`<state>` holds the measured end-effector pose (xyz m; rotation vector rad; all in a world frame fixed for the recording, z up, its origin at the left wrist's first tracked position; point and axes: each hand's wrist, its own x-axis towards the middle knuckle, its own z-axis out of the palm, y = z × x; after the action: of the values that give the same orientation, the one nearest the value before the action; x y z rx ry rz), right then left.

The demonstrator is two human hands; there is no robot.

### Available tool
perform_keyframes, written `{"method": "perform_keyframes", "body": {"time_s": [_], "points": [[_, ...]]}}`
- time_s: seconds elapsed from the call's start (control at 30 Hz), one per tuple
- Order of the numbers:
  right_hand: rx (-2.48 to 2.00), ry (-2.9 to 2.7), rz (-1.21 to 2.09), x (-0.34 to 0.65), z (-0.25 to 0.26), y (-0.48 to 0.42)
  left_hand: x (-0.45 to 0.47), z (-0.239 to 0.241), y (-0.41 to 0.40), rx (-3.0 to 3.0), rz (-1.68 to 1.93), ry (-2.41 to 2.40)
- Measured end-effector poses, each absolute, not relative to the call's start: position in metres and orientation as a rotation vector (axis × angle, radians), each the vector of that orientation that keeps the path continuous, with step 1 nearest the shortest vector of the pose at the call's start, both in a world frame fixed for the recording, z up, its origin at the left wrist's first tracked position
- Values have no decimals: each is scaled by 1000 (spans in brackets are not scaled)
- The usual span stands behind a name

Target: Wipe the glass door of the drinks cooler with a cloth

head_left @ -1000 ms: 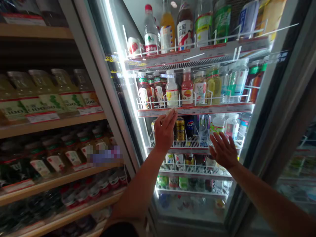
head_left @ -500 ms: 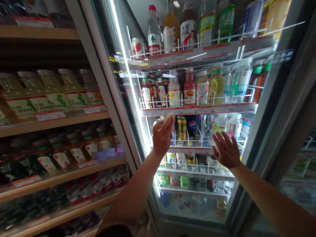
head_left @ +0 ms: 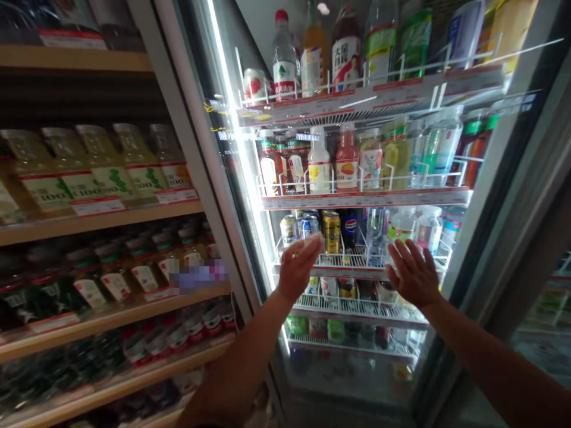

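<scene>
My left hand (head_left: 300, 273) is in front of the fridge's glass door (head_left: 343, 380), fingers closed together. A small pale thing, which looks like a folded cloth (head_left: 316, 238), shows at its fingertips; most of it is hidden by the fingers. To the right, my right hand (head_left: 414, 276) is spread and holds nothing. Its palm faces the glass, though whether it touches cannot be told. Behind the left hand stand a gold can (head_left: 331, 233), a blue and white can (head_left: 308, 226) and a Pepsi bottle (head_left: 350, 229). Clear bottles (head_left: 404, 223) stand behind the right hand.
White wire shelves (head_left: 366, 198) hold many drinks inside the lit fridge. At the left, wooden shelves (head_left: 107, 219) carry rows of juice bottles (head_left: 100, 160). A metal frame (head_left: 200, 178) separates the two. Light streaks reflect on the glass.
My left hand has slid down the glass, baring the cans behind it. My right hand stays nearly where it was. The view has shifted slightly.
</scene>
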<state>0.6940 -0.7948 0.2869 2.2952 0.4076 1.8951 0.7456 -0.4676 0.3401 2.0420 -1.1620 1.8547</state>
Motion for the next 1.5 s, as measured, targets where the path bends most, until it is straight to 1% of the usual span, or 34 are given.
{"method": "perform_keyframes", "body": {"time_s": [0.07,0.13,0.23,0.3,0.37,0.47,0.53,0.6,0.7,0.77,0.83,0.9,0.97,1.1,1.17,1.23,1.37,1.43,1.5], "points": [[2299,411,1899,694,287,-795,739,325,-469,2114,1778,-1375],[2307,407,1894,694,286,-795,738,330,-465,2159,1763,-1384],[2317,400,1893,694,285,-795,747,362,-453,2108,1871,-1008],[2314,406,1903,694,285,-795,752,370,-447,2030,1950,-796],[2310,412,1910,694,285,-795,752,354,-445,2016,1973,-766],[2317,413,1908,693,285,-795,744,308,-446,2120,1868,-1058],[2320,414,1897,692,286,-795,740,292,-443,2187,1768,-1223],[2321,415,1885,692,286,-795,744,300,-437,2197,1772,-1158],[2311,417,1880,691,285,-796,753,331,-427,2122,1903,-793],[2320,418,1885,691,284,-796,754,337,-426,2104,1930,-659],[2353,401,1891,691,282,-797,749,326,-429,2139,1911,-777],[2374,402,1898,691,281,-797,743,310,-433,2178,1860,-1012],[2370,412,1915,691,280,-797,740,307,-434,2207,1812,-1114],[2397,391,1892,689,280,-795,748,340,-426,2187,1886,-753],[2396,380,1880,688,281,-795,751,349,-425,2162,1911,-624],[2380,372,1879,688,282,-795,749,340,-427,2176,1900,-671],[2320,403,1889,689,283,-795,742,312,-434,2219,1855,-1089],[2348,400,1895,690,283,-794,743,319,-433,2221,1856,-1059],[2378,386,1881,691,283,-795,748,336,-430,2188,1897,-845]]}}
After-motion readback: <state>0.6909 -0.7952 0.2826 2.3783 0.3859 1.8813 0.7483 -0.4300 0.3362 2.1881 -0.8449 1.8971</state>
